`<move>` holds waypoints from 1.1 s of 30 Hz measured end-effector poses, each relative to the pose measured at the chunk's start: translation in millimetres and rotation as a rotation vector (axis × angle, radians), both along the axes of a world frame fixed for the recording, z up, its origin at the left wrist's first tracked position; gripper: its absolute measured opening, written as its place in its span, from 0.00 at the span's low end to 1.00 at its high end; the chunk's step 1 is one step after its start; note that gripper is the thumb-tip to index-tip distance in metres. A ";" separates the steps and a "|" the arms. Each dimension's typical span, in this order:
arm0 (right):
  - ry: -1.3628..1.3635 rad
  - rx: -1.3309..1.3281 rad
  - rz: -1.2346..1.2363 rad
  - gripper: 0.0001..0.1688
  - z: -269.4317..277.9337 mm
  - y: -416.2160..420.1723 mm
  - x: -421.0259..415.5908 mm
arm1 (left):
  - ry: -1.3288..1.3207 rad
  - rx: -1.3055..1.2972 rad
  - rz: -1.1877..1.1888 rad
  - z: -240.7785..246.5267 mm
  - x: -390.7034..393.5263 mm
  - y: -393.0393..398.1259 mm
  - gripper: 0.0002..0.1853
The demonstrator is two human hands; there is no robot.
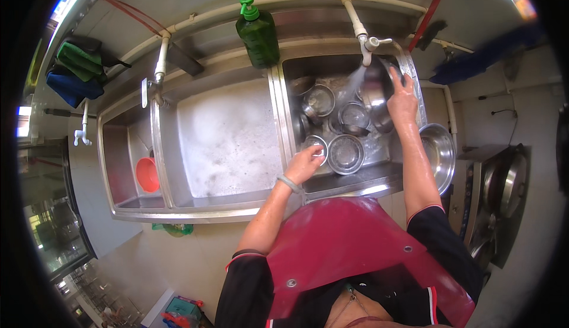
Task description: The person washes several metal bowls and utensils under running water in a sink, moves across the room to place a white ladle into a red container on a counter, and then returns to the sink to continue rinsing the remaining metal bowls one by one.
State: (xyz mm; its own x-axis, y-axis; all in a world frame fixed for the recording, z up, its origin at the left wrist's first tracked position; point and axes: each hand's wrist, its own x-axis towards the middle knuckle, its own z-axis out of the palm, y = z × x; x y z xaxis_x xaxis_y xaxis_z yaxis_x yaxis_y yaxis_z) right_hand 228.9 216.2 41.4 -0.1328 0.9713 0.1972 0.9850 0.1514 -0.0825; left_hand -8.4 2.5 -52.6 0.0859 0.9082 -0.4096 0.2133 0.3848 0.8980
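Note:
My right hand point(402, 101) grips the rim of a large metal basin point(378, 99), tilted against the right side of the right sink basin. Beside it, water runs from a white plastic tap point(367, 48) into this sink. My left hand point(304, 164) is on a small round metal bowl point(316, 141) at the sink's front left, thumb and fingers pinched at its rim. Several more metal bowls lie in the sink, among them a bowl point(346, 154) at the front, one in the middle point(354, 115) and one at the back left point(320, 100).
Whitish, foamy water fills the middle sink point(231, 137). An orange-red plastic container point(147, 174) sits in the left sink. A green pump bottle point(258, 37) stands on the back ledge. Another metal basin point(438, 157) is right of the sink. Cloths point(78, 72) hang at the upper left.

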 end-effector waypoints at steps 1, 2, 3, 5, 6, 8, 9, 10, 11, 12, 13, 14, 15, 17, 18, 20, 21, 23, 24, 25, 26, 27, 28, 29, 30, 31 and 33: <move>0.067 0.073 0.005 0.43 1.4 2.6 7.9 | -0.025 0.008 -0.001 -0.8 -1.0 0.1 0.26; 0.213 0.091 -0.042 0.43 1.6 0.3 14.0 | -0.121 -0.024 0.075 -1.7 -1.5 4.0 0.28; 0.283 0.014 -0.116 0.40 4.7 -3.4 16.5 | -0.220 -0.057 0.148 -1.5 -0.6 11.0 0.30; 1.095 -0.316 -0.290 0.40 -19.8 -12.7 17.5 | -0.375 -0.162 0.310 3.7 4.9 28.5 0.34; 1.192 -0.424 -0.413 0.39 -40.8 -19.9 21.7 | -0.437 -0.231 0.390 11.2 10.3 42.5 0.35; 1.585 -0.509 -0.550 0.39 -103.8 -43.7 29.5 | -0.536 -0.404 0.511 32.8 15.0 72.2 0.33; 1.786 -0.577 -0.633 0.40 -112.0 -60.9 9.3 | -0.614 -0.428 0.569 16.8 10.7 81.9 0.31; 1.893 -0.586 -0.689 0.40 -127.1 -77.0 -1.4 | -0.696 -0.457 0.610 -12.4 10.8 92.0 0.29; 1.996 -0.579 -0.760 0.40 -142.8 -88.6 -3.2 | -0.782 -0.495 0.637 -31.8 15.2 101.4 0.27; 2.017 -0.610 -0.812 0.38 -150.9 -96.6 -6.6 | -0.708 -0.415 0.666 -11.8 15.2 102.0 0.25; 2.039 -0.639 -0.866 0.37 -157.2 -99.2 -8.0 | -0.567 -0.290 0.660 -23.2 16.6 99.8 0.26; 1.972 -0.660 -0.828 0.33 -164.4 -95.1 -5.6 | -0.424 -0.168 0.645 -40.7 18.9 96.0 0.27; 1.882 -0.784 -0.758 0.30 -173.8 -91.5 -7.6 | -0.268 -0.059 0.626 -50.9 17.0 87.6 0.29; 1.696 -0.967 -0.643 0.27 -197.2 -69.8 4.8 | -0.333 -0.135 0.661 -9.9 15.1 85.2 0.30; 1.492 -0.945 -0.641 0.25 -220.1 -51.3 12.3 | -0.340 -0.133 0.630 1.2 15.8 82.8 0.30; 1.151 -0.873 -0.503 0.27 -213.2 -13.0 -5.7 | -0.398 -0.203 0.633 16.1 17.2 75.6 0.28; 1.011 -0.812 -0.378 0.32 -173.3 7.0 -28.9 | -0.459 -0.276 0.659 25.0 17.5 70.8 0.28; 0.524 -0.637 -0.022 0.37 -196.0 77.0 -13.6 | -0.544 -0.374 0.561 32.7 29.3 83.5 0.26; 0.408 -0.593 0.130 0.38 -190.9 100.8 -19.0 | -0.552 -0.406 0.506 32.4 32.2 84.0 0.26; 0.543 -0.673 0.252 0.37 -138.5 103.7 -59.1 | -0.555 -0.441 0.497 30.5 30.7 74.6 0.25; 0.419 -0.587 0.535 0.36 -123.7 110.4 -72.7 | -0.604 -0.494 0.481 33.0 37.9 74.6 0.26; 0.289 -0.485 0.816 0.34 -116.7 114.3 -87.3 | -0.643 -0.525 0.483 32.2 44.3 74.0 0.26; 0.286 -0.395 1.051 0.30 -114.0 106.2 -103.1 | -0.685 -0.554 0.493 28.1 49.3 71.9 0.27; 0.280 -0.296 1.283 0.27 -112.4 90.9 -119.1 | -0.727 -0.584 0.501 21.9 52.2 70.0 0.27; 0.181 -0.548 1.282 0.19 -117.7 66.5 -136.8 | -0.763 -0.627 0.482 7.0 55.2 70.4 0.29; 0.012 -0.224 1.460 0.09 -114.3 34.7 -147.3 | -0.738 -0.600 0.497 5.8 54.7 71.1 0.29; -0.177 -0.135 1.838 0.05 -119.6 -10.0 -151.4 | -0.691 -0.554 0.515 5.7 57.9 72.2 0.29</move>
